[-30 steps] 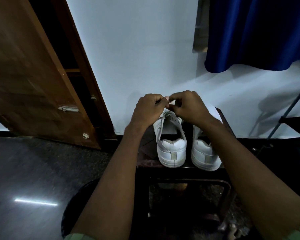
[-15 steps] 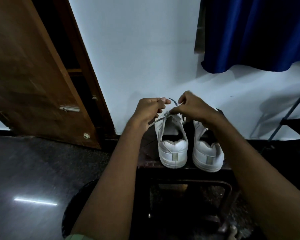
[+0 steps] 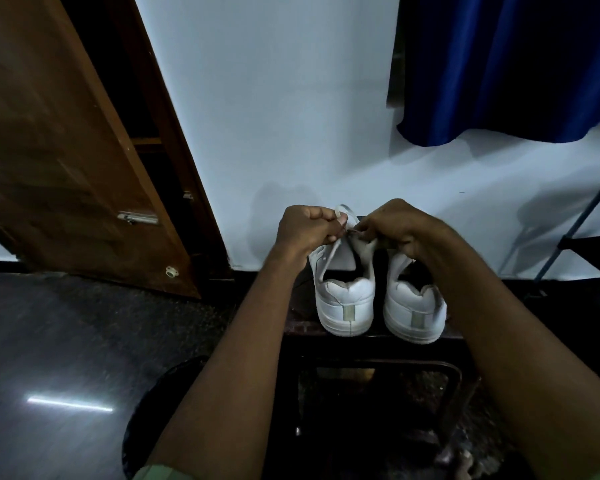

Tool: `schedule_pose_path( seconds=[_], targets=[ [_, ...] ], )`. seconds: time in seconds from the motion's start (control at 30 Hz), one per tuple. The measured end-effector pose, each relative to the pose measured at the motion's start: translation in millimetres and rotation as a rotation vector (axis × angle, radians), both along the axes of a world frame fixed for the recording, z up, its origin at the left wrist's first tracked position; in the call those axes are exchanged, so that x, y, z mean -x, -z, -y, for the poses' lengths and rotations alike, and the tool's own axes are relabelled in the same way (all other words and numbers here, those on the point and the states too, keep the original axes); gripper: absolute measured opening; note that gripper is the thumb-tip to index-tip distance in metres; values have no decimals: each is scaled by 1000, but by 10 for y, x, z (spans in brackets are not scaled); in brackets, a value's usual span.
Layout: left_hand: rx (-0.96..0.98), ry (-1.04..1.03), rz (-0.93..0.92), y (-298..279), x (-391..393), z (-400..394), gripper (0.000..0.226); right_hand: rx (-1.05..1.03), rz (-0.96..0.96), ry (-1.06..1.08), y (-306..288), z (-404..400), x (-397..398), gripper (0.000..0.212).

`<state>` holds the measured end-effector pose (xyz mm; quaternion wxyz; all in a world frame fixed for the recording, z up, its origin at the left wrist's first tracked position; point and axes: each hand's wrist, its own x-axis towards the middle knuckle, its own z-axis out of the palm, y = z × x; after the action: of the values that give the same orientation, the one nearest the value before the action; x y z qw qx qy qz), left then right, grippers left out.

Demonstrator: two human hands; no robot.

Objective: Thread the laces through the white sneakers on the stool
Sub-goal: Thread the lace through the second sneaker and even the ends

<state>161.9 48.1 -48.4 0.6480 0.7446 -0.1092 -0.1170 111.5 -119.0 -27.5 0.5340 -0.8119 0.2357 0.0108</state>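
Two white sneakers stand side by side on a dark stool [image 3: 371,341], heels toward the camera. Both hands work above the tongue of the left sneaker [image 3: 343,299]. The left hand [image 3: 305,230] has its fingers [image 3: 321,223] curled tight around a white lace [image 3: 329,254]; one strand runs from under those fingers down along the shoe's left side, and a loop of the same lace arches just above and beyond the knuckles. The right hand [image 3: 399,226] sits just to the right, its fingertips close to those of the left hand, and its curled fingers [image 3: 369,233] pinch something small and pale at the shoe's opening, most likely the lace end, though the detail is too small to tell. The right sneaker [image 3: 413,313] stands directly below the right wrist, just beside the left shoe and touched by neither hand. Beyond the fingers rises a white wall [image 3: 274,116]; far to their left leans an open wooden door [image 3: 59,150], and up to their right hangs a blue curtain [image 3: 506,64]. A dark floor [image 3: 66,341] spreads to the lower left
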Motion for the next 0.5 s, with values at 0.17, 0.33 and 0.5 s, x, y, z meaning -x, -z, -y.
schedule_pose_path(
  seconds=[0.17,0.33,0.5],
  targets=[
    [-72,-17,40,25,34,15,9,-106,9,18,23,-19,20,32],
    [-179,-66,118,36,64,67,11,-156,10,22,25,-24,28,18],
    [-261,-165,232,32,97,143,18,-163,12,2,-12,-29,73,35]
  ],
)
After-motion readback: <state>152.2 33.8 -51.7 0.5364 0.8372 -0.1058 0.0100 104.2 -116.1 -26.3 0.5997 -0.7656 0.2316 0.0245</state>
